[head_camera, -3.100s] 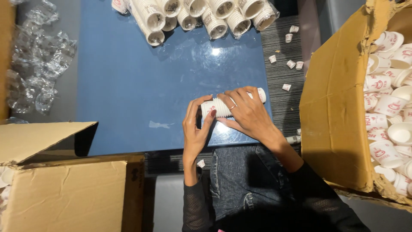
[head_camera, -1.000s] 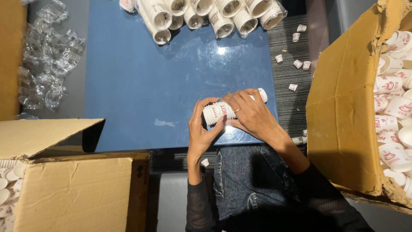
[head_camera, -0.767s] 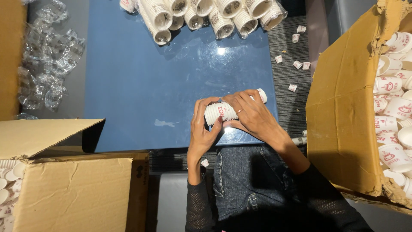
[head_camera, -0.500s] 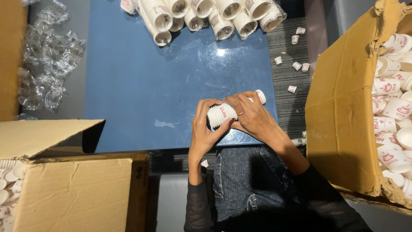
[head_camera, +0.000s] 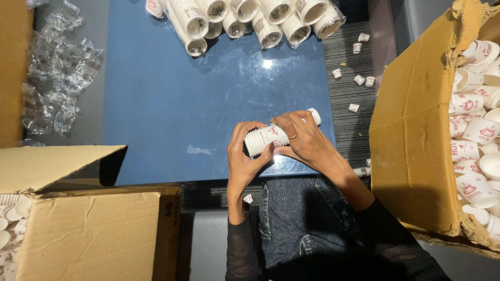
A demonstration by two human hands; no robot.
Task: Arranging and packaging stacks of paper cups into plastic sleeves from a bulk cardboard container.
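- our left hand (head_camera: 244, 162) wraps its fingers around the rimmed end of a short stack of small white paper cups (head_camera: 266, 138), gripping it on its side just above the near edge of the blue table (head_camera: 172, 114).
- our right hand (head_camera: 303, 139) closes over the other end of the same stack, fingertips pressing along the top.
- to nest the cups well, we judge it best to keep the stack straight between both hands and push evenly, not squeezing so hard that the rims buckle.
- beyond our hands lie finished cup stacks (head_camera: 245, 18) at the far table edge.
- right of the right hand, an open cardboard box (head_camera: 416, 130) holds loose cups (head_camera: 476, 130).
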